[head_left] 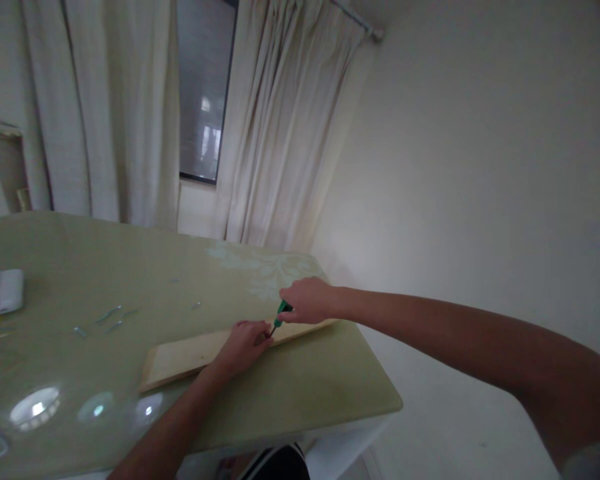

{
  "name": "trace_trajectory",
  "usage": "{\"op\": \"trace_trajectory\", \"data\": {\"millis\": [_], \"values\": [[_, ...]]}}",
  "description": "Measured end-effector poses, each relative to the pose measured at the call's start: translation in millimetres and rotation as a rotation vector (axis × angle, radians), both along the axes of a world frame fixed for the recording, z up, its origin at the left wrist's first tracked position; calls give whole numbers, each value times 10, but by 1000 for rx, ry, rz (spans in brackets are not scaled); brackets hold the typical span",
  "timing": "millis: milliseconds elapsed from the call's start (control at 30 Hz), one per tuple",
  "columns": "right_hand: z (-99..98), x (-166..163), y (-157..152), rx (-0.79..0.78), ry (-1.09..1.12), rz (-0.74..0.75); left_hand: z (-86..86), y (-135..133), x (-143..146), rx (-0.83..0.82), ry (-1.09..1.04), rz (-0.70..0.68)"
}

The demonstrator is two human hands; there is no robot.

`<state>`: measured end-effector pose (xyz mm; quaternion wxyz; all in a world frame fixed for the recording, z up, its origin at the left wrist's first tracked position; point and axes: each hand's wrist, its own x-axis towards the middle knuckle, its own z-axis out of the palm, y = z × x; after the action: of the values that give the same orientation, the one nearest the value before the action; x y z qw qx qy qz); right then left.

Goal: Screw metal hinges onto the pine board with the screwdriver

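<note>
A long pale wooden board (190, 355) lies flat along the front part of the table, slanting up to the right. My right hand (307, 301) is closed around the green handle of a screwdriver (282, 309), whose shaft tilts down to the board. Just left of its tip, my left hand (246, 343) rests on the board with its fingers bent together near the shaft. Whatever those fingertips pinch is too small to make out.
Several small metal screws or hooks (109, 314) lie on the shiny green table (300, 400) left of the board. A white object (1, 292) sits at the far left. The table's right edge runs close to the wall (470, 167); curtains (280, 120) hang behind.
</note>
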<state>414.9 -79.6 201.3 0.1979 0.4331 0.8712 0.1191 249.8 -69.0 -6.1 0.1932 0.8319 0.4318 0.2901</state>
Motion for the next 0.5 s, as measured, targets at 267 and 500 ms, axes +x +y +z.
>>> {"op": "trace_trajectory", "data": {"millis": [267,500], "values": [[-505,162,328,22,1128,46,-92,18,-28,41,44,14],[-1349,312,784,142,2146,-380,-184,35,-33,106,102,-19]]}}
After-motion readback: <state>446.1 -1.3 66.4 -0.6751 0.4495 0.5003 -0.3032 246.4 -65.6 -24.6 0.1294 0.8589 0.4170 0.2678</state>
